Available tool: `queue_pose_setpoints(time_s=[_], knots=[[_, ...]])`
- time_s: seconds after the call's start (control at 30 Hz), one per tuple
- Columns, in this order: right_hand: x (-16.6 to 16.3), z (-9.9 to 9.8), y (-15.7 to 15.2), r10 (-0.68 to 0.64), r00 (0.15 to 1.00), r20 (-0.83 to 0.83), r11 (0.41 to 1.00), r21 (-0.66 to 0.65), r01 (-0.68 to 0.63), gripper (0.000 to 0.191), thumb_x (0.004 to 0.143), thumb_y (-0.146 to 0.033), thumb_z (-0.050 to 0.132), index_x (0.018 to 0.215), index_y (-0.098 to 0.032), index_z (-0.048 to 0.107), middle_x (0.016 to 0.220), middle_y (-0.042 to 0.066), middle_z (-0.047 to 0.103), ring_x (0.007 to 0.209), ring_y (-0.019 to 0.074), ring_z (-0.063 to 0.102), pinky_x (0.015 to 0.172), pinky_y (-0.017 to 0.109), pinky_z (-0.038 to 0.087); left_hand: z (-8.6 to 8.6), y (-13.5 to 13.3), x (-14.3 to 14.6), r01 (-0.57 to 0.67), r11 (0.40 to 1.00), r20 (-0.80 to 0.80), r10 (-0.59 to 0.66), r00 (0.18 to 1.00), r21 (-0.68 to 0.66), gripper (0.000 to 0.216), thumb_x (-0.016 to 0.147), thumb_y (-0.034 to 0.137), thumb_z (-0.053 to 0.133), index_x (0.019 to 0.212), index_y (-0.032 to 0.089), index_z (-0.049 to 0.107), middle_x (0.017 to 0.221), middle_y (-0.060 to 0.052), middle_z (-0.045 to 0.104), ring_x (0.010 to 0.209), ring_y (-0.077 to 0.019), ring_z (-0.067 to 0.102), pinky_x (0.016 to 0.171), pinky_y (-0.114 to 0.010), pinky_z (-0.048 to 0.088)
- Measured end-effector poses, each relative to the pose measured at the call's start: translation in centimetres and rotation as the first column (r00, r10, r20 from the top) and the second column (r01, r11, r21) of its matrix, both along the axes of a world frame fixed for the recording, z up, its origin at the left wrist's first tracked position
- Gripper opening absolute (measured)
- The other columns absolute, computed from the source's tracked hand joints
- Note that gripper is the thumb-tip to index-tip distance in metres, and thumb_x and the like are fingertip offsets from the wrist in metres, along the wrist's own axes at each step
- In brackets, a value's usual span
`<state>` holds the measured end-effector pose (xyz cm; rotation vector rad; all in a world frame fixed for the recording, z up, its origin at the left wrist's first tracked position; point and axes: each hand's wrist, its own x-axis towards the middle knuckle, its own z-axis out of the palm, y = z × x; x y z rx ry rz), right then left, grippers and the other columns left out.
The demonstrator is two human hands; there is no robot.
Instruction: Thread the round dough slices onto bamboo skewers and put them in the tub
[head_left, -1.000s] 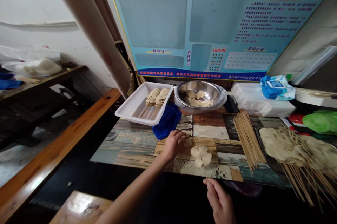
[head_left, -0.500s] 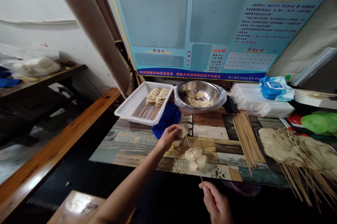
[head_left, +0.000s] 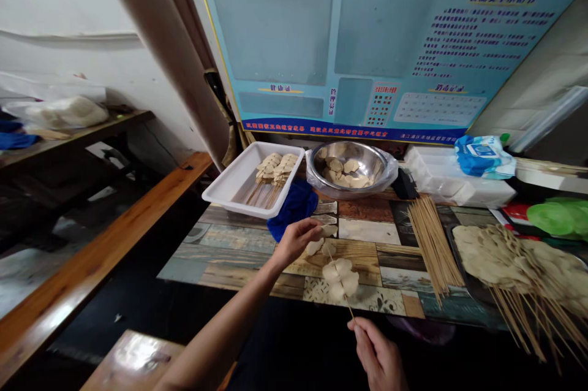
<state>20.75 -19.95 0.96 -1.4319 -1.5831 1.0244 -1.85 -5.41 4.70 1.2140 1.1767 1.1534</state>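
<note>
My right hand [head_left: 380,355] pinches the lower end of a thin bamboo skewer [head_left: 348,307] that points away from me, with pale round slices [head_left: 340,277] threaded on its upper part. My left hand [head_left: 297,238] reaches over the patterned table [head_left: 239,250] and pinches a pale slice [head_left: 327,231] just above the skewer's tip. Two more slices [head_left: 320,247] lie loose on the table beside it.
A white tray [head_left: 229,186] with finished skewers stands at the back left, next to a blue cloth [head_left: 293,207] and a steel bowl [head_left: 351,167] of slices. Bare skewers [head_left: 432,244] lie to the right, beside a tray of filled skewers [head_left: 514,268]. A white container [head_left: 454,186] holds a blue packet.
My left hand picked a slice off the table and lifted it toward the skewer tip. The right hand drew the skewer slightly left and nearer to me.
</note>
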Motion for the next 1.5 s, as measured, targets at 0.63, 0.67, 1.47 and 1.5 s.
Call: queue_pose_setpoints(time_s=[0.63, 0.67, 1.47, 1.5], knots=[[2.6, 0.1, 0.4, 0.123, 0.991, 0.052, 0.991, 0.053, -0.125, 0.037, 0.09, -0.047, 0.044, 0.092, -0.021, 0.07, 0.063, 0.003, 0.068, 0.047, 0.0121, 0.06, 0.048, 0.015, 0.049, 0.8, -0.2, 0.2, 0.189, 0.916, 0.491, 0.01, 0.871, -0.354, 0.036, 0.053, 0.025, 0.084, 0.08, 0.012, 0.065, 0.075, -0.003, 0.066, 0.062, -0.0127, 0.063, 0.059, -0.024, 0.053], [2.8, 0.0, 0.5, 0.129, 0.99, 0.061, 0.99, 0.056, -0.133, 0.036, 0.09, -0.046, 0.044, 0.092, -0.021, 0.07, 0.065, 0.003, 0.069, 0.046, 0.0116, 0.06, 0.049, 0.015, 0.05, 0.9, -0.3, 0.3, 0.206, 0.907, 0.505, 0.009, 0.863, -0.368, 0.036, 0.052, 0.025, 0.084, 0.079, 0.011, 0.065, 0.075, -0.004, 0.067, 0.062, -0.0129, 0.064, 0.058, -0.023, 0.053], [1.3, 0.4, 0.9, 0.065, 0.992, 0.109, 0.991, 0.108, -0.077, 0.039, 0.092, -0.046, 0.042, 0.093, -0.019, 0.07, 0.08, 0.008, 0.075, 0.066, 0.0169, 0.071, 0.06, 0.018, 0.056, -0.4, -2.7, 2.7, 0.172, 0.961, 0.328, -0.093, 0.94, -0.219, 0.045, 0.061, 0.034, 0.078, 0.096, 0.014, 0.06, 0.065, 0.002, 0.059, 0.057, -0.0087, 0.053, 0.057, -0.021, 0.041], [1.4, 0.3, 0.9, 0.059, 0.993, 0.106, 0.992, 0.105, -0.07, 0.04, 0.091, -0.047, 0.042, 0.094, -0.019, 0.07, 0.079, 0.008, 0.075, 0.065, 0.0172, 0.071, 0.059, 0.018, 0.056, -0.7, -2.6, 2.5, 0.19, 0.955, 0.34, -0.105, 0.934, -0.227, 0.044, 0.061, 0.034, 0.077, 0.097, 0.015, 0.059, 0.068, 0.001, 0.06, 0.06, -0.0098, 0.054, 0.059, -0.022, 0.042]])
